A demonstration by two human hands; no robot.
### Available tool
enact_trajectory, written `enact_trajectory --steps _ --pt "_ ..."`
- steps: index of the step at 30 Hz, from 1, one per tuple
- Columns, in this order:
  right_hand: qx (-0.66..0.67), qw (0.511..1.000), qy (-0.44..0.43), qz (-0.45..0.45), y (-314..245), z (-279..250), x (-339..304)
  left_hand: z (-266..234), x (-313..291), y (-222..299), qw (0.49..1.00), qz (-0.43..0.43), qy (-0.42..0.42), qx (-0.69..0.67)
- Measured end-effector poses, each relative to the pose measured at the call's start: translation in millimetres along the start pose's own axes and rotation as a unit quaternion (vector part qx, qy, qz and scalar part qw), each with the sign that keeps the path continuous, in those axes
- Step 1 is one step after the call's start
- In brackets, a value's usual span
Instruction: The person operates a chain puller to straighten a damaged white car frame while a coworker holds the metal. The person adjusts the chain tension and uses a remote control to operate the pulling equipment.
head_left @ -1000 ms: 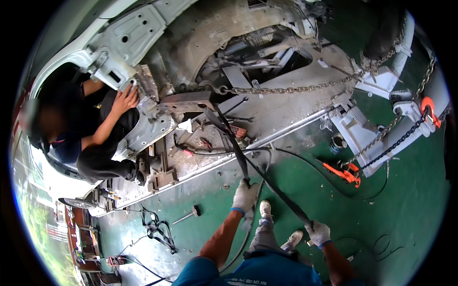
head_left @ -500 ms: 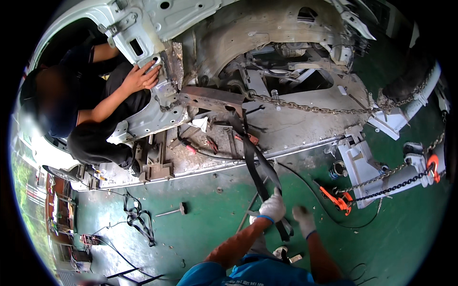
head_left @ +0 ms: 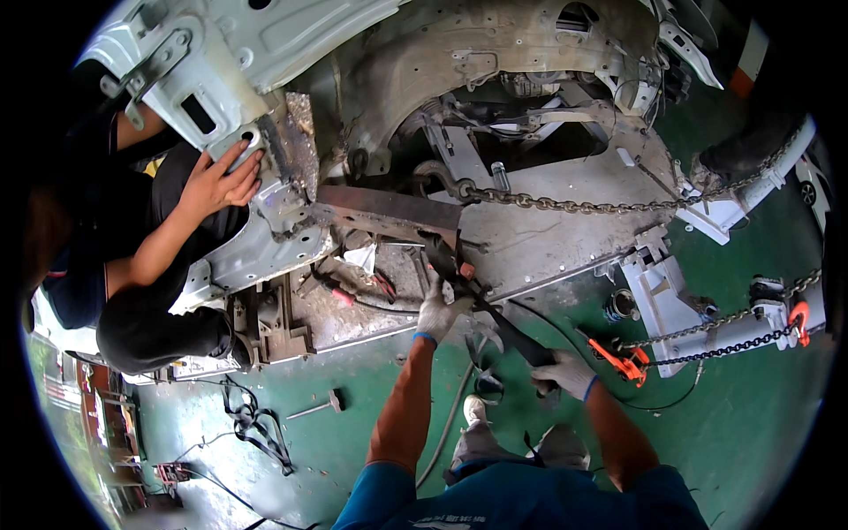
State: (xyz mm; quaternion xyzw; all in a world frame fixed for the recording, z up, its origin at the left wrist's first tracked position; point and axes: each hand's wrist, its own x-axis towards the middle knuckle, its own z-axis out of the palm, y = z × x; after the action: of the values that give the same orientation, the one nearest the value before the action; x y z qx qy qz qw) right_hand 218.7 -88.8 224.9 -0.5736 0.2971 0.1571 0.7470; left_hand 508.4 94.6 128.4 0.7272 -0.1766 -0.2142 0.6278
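A black strap (head_left: pixel 514 340) hangs down from the end of a rusty steel beam (head_left: pixel 389 205), toward me. My left hand (head_left: pixel 443 315), in a whitish glove, is closed on its upper part just below the beam; some fingers are hidden behind the strap. Lower down and to the right, my gloved right hand (head_left: pixel 568 374) grips the same strap. Loose strap loops dangle between my hands, above my shoes. The beam lies against the bare body of a car (head_left: pixel 495 62). A large metal hook (head_left: pixel 439 177) on a heavy chain (head_left: pixel 574 206) sits at the beam's far side.
On the left a crouching person rests a bare hand (head_left: pixel 221 181) on the car body. An orange chain tightener (head_left: pixel 625 364) lies at right beside a grey metal arm (head_left: pixel 658 291). On the green floor are a hammer (head_left: pixel 318 405), a tangled strap (head_left: pixel 258 428) and a hose (head_left: pixel 452 411).
My left hand has moved up and left along the strap, close to the beam. My right hand, apart from it before, has taken hold of the strap. The view has shifted forward.
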Motion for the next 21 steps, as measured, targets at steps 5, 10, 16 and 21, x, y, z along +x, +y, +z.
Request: enact_trajectory --steps 5,10,16,21 --pt "-0.170 0.985 0.009 -0.015 -49 -67 -6 32 27 40 0.971 -0.156 -0.035 -0.179" --pt "-0.540 0.684 0.471 -0.132 -81 -126 85 11 7 26 0.982 -0.132 0.003 -0.133" --pt "-0.209 0.870 0.058 -0.443 -86 -21 176 7 -23 91 0.972 -0.226 0.065 -0.021" --pt "-0.314 0.797 -0.032 -0.515 -44 35 246 65 -42 112 0.932 -0.209 0.081 0.285"
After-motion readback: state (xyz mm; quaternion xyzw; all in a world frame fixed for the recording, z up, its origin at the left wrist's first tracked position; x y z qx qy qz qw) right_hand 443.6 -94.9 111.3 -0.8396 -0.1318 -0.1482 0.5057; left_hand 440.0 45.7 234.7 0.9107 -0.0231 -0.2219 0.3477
